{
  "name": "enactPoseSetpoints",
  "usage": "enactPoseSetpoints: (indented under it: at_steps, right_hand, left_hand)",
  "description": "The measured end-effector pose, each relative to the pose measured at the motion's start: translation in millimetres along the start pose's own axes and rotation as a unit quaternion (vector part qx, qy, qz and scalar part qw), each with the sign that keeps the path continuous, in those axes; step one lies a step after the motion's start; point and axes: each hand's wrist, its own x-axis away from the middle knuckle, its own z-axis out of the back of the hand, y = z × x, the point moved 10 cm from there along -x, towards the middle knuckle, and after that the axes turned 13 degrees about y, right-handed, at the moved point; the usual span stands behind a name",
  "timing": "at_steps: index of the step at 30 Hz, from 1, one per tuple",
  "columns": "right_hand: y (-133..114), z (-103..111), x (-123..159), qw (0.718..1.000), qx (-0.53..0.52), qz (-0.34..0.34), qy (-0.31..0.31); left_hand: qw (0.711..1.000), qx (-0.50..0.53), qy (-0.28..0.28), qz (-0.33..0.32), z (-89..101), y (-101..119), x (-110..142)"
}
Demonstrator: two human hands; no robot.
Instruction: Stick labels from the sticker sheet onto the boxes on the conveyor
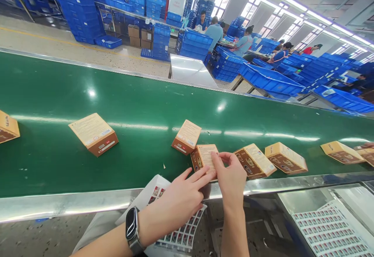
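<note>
A cream and brown carton [207,153] lies on the green conveyor belt [140,101] at its near edge. My left hand [184,194], with a dark-faced wristband, rests stretched fingers on the carton's lower part. Thumb and index finger of my right hand [233,177] are pinched together at the carton's right side; whatever is between them is hidden. Another carton [187,133] sits just behind it, and a similar one [254,160] is right of my right hand. Beneath my left forearm is a sheet of small printed stickers [184,231].
More cartons lie along the belt, left [95,132] and right [286,157]. A metal rail [73,204] edges the belt. Another sticker sheet [330,229] is at lower right. A hand [368,145] shows at the right edge. Beyond, people work among stacked blue crates [77,11].
</note>
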Motion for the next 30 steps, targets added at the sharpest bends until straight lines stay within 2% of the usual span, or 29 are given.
enactPoseSetpoints:
  at_steps: [3,6,8,10,12,16,20,22,23,26,27,30]
  right_hand:
    - [6.2,4.0,-18.8,0.999,0.028,0.006,0.016]
    - [4.9,-0.9,-40.5,0.997,0.073,0.037,-0.008]
    - [-6.5,-9.2,-53.4,0.994,0.075,0.066,-0.032]
    - [-25.6,-24.5,-62.7,0.99,0.062,0.103,-0.07]
    - [-46.0,-47.8,-66.9,0.98,0.058,0.139,-0.13]
    - [-71.1,-95.4,-59.6,0.945,0.085,0.189,-0.254]
    - [-78.1,-115.9,-25.1,0.906,0.098,0.232,-0.339]
    - [-84.1,-111.6,1.6,0.885,0.088,0.284,-0.358]
    - [-90.6,-103.4,14.0,0.878,0.081,0.326,-0.342]
    - [-119.8,-58.0,52.3,0.849,0.022,0.47,-0.239]
    - [-128.0,-41.9,67.7,0.833,-0.015,0.505,-0.227]
    - [-140.0,-9.3,114.5,0.762,-0.086,0.583,-0.27]
  left_hand:
    - [1.0,0.011,0.001,-0.008,-3.8,1.6,-5.8]
    - [1.0,0.023,0.014,-0.01,1.8,2.0,-8.1]
    - [0.999,0.041,-0.001,0.02,7.7,-3.3,-3.0]
    - [0.992,0.074,-0.046,0.096,12.3,-16.1,10.0]
    - [0.97,0.116,-0.084,0.195,19.4,-32.1,29.4]
    - [0.914,0.205,-0.081,0.342,41.7,-57.0,63.3]
    - [0.851,0.284,-0.072,0.436,54.1,-70.0,85.9]
    - [0.838,0.292,-0.065,0.456,60.3,-73.0,91.8]
    - [0.837,0.288,-0.064,0.461,62.9,-73.8,93.8]
    - [0.846,0.257,-0.064,0.463,68.7,-75.2,96.5]
    - [0.849,0.247,-0.065,0.462,69.8,-75.2,96.5]
    - [0.851,0.235,-0.071,0.463,70.1,-74.0,94.7]
